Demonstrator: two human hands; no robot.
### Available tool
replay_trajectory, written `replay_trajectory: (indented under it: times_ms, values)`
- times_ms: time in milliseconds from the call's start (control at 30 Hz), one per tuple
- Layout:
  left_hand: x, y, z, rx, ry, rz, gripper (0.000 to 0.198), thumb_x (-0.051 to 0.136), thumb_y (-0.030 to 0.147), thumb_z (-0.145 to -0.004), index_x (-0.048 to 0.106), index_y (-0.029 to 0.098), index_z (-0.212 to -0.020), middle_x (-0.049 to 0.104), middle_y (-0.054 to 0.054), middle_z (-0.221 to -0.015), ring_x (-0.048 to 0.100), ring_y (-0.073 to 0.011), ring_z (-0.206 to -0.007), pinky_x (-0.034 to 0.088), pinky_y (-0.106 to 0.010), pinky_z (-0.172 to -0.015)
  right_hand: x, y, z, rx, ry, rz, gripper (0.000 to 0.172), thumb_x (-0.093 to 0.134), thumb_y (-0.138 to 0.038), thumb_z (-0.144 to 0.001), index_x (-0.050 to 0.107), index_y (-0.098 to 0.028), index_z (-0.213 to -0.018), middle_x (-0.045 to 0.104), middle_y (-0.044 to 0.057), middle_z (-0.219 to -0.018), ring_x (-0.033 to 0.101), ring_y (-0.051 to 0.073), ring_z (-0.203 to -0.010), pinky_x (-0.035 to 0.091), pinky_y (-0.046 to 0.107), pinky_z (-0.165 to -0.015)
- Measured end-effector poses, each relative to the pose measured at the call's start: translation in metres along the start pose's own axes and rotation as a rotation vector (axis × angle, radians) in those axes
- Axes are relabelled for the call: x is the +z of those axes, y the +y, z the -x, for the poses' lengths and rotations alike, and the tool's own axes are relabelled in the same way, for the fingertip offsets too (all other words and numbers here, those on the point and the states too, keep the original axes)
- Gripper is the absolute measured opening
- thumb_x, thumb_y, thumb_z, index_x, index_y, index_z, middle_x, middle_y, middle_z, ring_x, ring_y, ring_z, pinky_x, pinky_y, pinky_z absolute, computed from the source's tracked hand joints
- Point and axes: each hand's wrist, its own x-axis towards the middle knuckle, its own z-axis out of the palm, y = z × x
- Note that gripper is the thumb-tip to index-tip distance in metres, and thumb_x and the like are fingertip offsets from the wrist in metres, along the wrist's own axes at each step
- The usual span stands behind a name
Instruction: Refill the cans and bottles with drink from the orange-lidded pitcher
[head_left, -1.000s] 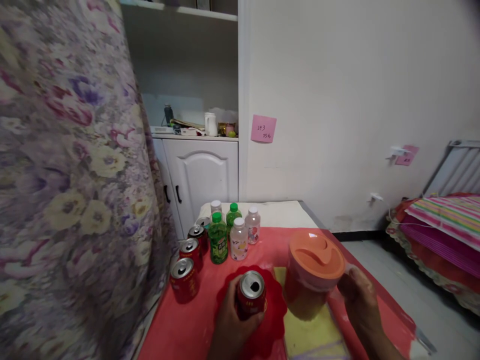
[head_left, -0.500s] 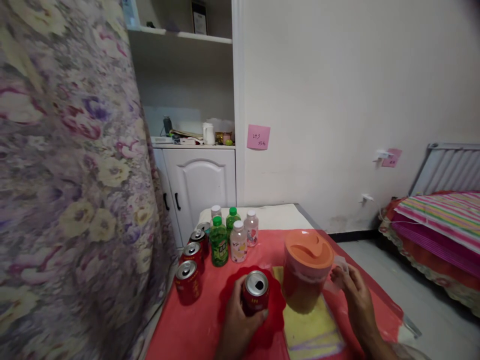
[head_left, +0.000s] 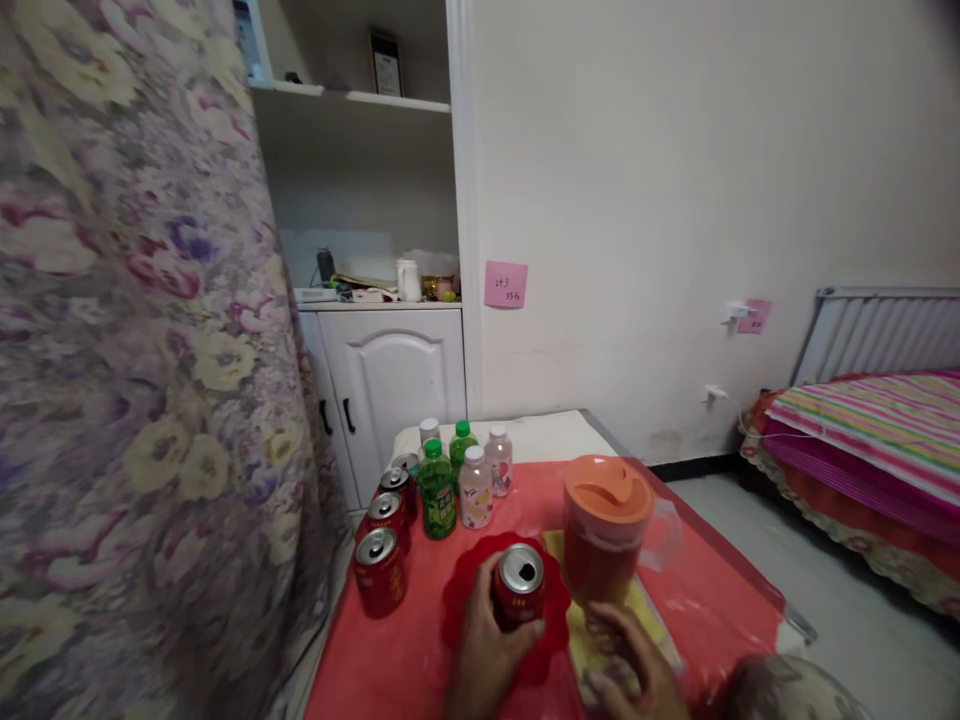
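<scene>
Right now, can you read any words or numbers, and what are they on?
"243" or "293": pink sticky note beside the cabinet, upper line.
Its lower line: too small.
Too blurred: red drink cans, green-capped bottles, white-capped bottles, far pink note, shelf box.

Head-worn view, forward and down over a near table [head_left: 405, 660], edges seemingly soft
</scene>
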Motion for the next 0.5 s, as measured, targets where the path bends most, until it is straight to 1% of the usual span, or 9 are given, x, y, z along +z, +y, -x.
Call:
replay_trajectory:
  times_ms: [100,200,300,400,500]
  values:
    - [-0.002,-0.001,-0.001,-0.009,-0.056,0.063,0.074,0.082,0.018,-0.048,0.059,0.019,-0.119,0.07,-0.015,-0.125,0.062,-0.0389,-0.122,0.047,-0.051,-0.108,0.032,0.004,-0.009,-0.032,-0.127,0.037,0.065,0.08,-0.034,-0.066,0.066,-0.023,-0.129,0.07,0.014,-0.131,0.066,0.036,-0.119,0.057,0.043,-0.096]
    - [-0.004,0.001,-0.001,0.003,-0.145,0.123,0.077,0.083,0.021,-0.049,0.058,0.019,-0.121,0.07,-0.015,-0.126,0.062,-0.039,-0.123,0.047,-0.051,-0.109,0.049,0.007,-0.019,-0.058,-0.187,0.101,0.077,0.083,-0.031,-0.061,0.062,-0.019,-0.135,0.065,0.017,-0.137,0.06,0.038,-0.128,0.05,0.048,-0.107]
    - [-0.004,0.004,-0.001,-0.022,-0.174,0.135,0.079,0.083,0.021,-0.046,0.059,0.019,-0.121,0.071,-0.015,-0.126,0.062,-0.04,-0.123,0.048,-0.051,-0.108,0.059,0.006,-0.022,-0.092,-0.172,0.126,0.076,0.081,-0.03,-0.063,0.061,-0.018,-0.135,0.067,0.016,-0.135,0.062,0.037,-0.125,0.05,0.046,-0.106]
    - [-0.003,0.007,0.001,-0.034,-0.194,0.114,0.079,0.084,0.022,-0.045,0.06,0.021,-0.12,0.07,-0.014,-0.127,0.061,-0.0405,-0.125,0.048,-0.05,-0.109,0.065,0.002,-0.019,-0.117,-0.143,0.102,0.072,0.077,-0.026,-0.066,0.059,-0.02,-0.135,0.069,0.013,-0.132,0.066,0.033,-0.12,0.054,0.04,-0.101]
    - [0.0,0.007,0.003,-0.004,-0.263,0.092,0.078,0.085,0.021,-0.044,0.062,0.022,-0.118,0.07,-0.012,-0.125,0.059,-0.0397,-0.126,0.046,-0.05,-0.111,0.063,-0.004,-0.015,-0.056,-0.132,0.08,0.069,0.073,-0.022,-0.063,0.061,-0.021,-0.131,0.073,0.012,-0.125,0.069,0.034,-0.114,0.056,0.04,-0.096]
